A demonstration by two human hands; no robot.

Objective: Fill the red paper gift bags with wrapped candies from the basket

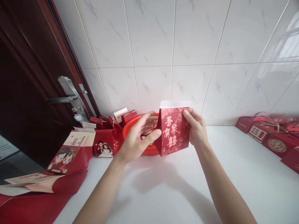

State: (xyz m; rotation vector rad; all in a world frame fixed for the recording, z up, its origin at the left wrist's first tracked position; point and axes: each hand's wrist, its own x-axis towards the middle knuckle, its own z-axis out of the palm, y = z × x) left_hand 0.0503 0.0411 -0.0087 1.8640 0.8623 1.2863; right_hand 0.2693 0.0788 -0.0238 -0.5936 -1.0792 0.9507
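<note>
Just above the white countertop [233,174], I had the right hand [197,129] pinching the red paper gift box [173,132] by its upper right corner, thumb on the front face. The left hand [137,140] was open, fingers spread, with its thumb just beside the box's left edge; I couldn't tell whether they touched. Behind that hand sat a red plastic basin [150,151], holding something printed that I couldn't make out. Beside it, a red box with a cartoon couple [104,144] stood among jumbled red boxes. A longer cartoon-couple box [67,155] lay at left, over loose red packaging [35,207], which the frame cut off. More red boxes [277,144] ran off the right edge. White marble-look tiles [149,37] filled the wall, beside a dark wooden door [30,77] with a metal lever handle [62,99]. The gift box read 吾家有囍.
</note>
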